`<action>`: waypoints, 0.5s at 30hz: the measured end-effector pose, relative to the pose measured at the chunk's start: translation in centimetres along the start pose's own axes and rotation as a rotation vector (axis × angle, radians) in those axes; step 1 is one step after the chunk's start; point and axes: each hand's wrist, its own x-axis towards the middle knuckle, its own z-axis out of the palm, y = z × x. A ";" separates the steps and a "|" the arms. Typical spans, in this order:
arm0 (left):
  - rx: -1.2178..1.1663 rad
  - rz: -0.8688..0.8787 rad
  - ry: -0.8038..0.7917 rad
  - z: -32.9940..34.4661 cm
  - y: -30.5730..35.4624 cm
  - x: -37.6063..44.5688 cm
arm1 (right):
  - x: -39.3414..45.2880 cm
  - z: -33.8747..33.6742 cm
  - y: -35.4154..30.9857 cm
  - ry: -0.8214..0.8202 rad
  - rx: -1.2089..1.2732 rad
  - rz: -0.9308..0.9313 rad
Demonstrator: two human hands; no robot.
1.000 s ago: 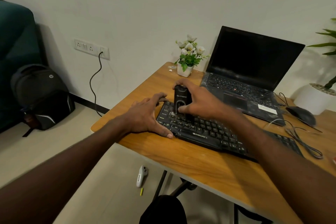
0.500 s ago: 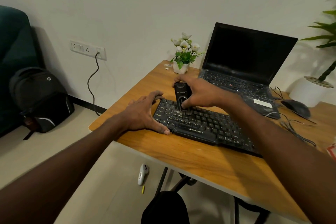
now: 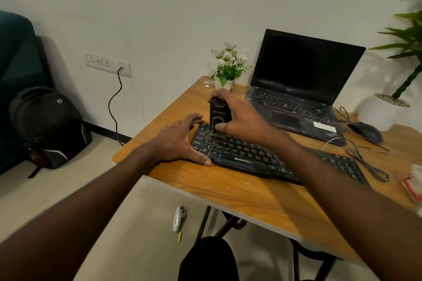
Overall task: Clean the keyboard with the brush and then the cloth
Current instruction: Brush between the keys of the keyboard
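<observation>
The black rectangular plastic keyboard (image 3: 269, 157) lies flat on the wooden table (image 3: 262, 203), near the table's left front corner. Its long axis runs from the far left toward the near right, at a slant to the table's front edge, and its key face points up.

The right hand (image 3: 237, 118) grips a black upright block-shaped brush (image 3: 218, 117), fingers curled round its body and thumb on its front. The brush stands tall-side up with its lower end down on the keys at the keyboard's far-left corner, most likely so the bristles can reach between the keys; the bristles themselves are hard to make out.

The left hand (image 3: 180, 141) rests flat over the keyboard's left end with fingers spread, the thumb along the near edge. It seems placed to pin the keyboard so the brushing does not slide it.

No cloth can be surely picked out, so the wiping step appears not yet begun.

Beyond the keyboard stands an open black laptop (image 3: 301, 89) with a dark screen. A small white pot of white flowers (image 3: 227, 68) stands to its left, and a black mouse (image 3: 367, 131) lies to its right.
</observation>
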 end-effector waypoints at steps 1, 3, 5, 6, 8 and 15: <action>0.003 -0.002 0.001 0.0 0.1 0.0 | -0.4 0.6 0.3 0.023 0.047 -0.006; 0.004 0.001 0.002 0.0 0.1 0.0 | -1.2 0.5 1.0 -0.011 0.040 0.004; -0.004 0.001 0.000 -0.1 0.1 -0.1 | -1.6 -1.1 1.5 -0.109 -0.039 0.042; -0.006 0.001 -0.003 -0.2 0.1 -0.1 | -1.6 -2.0 1.6 -0.151 -0.070 0.065; -0.008 0.001 -0.004 -0.2 0.3 -0.2 | -1.4 -2.8 1.5 -0.159 -0.080 0.079; -0.012 -0.008 -0.007 -0.3 0.3 -0.3 | -2.4 -1.8 1.4 -0.107 0.044 0.102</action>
